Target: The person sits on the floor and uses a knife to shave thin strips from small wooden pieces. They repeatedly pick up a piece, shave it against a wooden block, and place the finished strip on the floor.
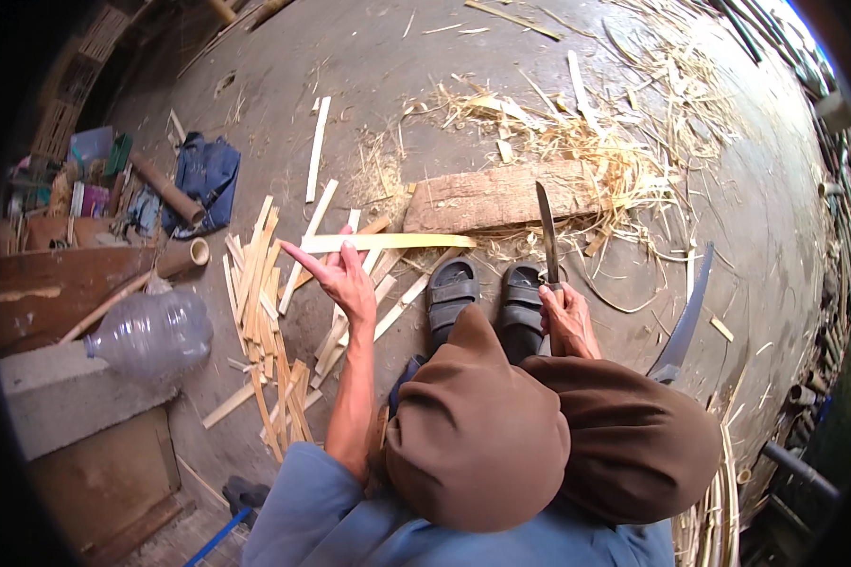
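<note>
- Foremost: blue shirt (pixel 298 510) and brown-clad knees (pixel 477 425), the wearer low to the floor (pixel 274 85).
- Left hand (pixel 345 279): half open, fingers spread, a pale yellow strip (pixel 411 241) held between them. Strip runs out to the right, its free end near the toe of the left sandal (pixel 452 293).
- Right hand (pixel 569 326): closed round the handle of a knife (pixel 547 227); dark blade points away from the body, just beside the right sandal (pixel 522 298).
- Clear plastic bottle (pixel 156 331): large, on its side at the right end of a concrete ledge (pixel 76 392), neck toward the ledge's left. I can't make out whether it holds anything.
- By the floor's left edge: pale blue box (pixel 92 146), green basket (pixel 120 154), magenta tub (pixel 93 201), crowded among odds and ends. Contents too small to tell from here.
- Dark blue cloth (pixel 206 180) heaped just right of these, a bamboo tube (pixel 167 192) close against it.
- Loose strips (pixel 255 283) piled on the floor left of the left hand.
- Wooden block (pixel 501 197) lies beyond the sandals; shavings (pixel 633 170) heaped about its right end.
- Curved saw (pixel 687 307): toward the floor's right edge, apart from the right hand.
</note>
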Tool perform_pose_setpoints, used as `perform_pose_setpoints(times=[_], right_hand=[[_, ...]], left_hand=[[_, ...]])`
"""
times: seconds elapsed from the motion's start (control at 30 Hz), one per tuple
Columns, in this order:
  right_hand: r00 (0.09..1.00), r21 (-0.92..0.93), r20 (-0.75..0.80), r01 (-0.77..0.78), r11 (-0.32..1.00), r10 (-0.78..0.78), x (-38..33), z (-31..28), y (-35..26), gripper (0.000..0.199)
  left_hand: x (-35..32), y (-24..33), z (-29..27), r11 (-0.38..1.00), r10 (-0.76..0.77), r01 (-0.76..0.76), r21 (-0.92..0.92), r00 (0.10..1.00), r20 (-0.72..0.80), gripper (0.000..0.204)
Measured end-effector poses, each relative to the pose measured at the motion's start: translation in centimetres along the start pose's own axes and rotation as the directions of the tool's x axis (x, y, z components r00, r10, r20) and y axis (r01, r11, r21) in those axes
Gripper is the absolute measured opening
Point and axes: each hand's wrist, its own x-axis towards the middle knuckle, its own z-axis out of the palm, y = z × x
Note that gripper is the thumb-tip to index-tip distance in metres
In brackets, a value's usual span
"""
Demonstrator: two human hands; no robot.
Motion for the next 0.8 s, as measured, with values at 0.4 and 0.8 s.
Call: perform_pose_setpoints(times=[0.4, 0.8], right_hand=[[0.919, 0.045, -0.068, 0.393, 0.919, -0.389, -5.3, -2.2, -12.8, 0.046], [0.843, -0.029, 0.050, 0.537, 0.843, -0.535, -11.1, -1.3, -20.2, 0.043]], left_hand=[[2.9, 9.0, 14.6, 0.958, 0.195, -0.280, 0.065, 0.798, 0.570, 0.040], [0.8, 9.4, 17.2, 0.928, 0.315, -0.348, -0.137, 0.532, 0.786, 0.010]])
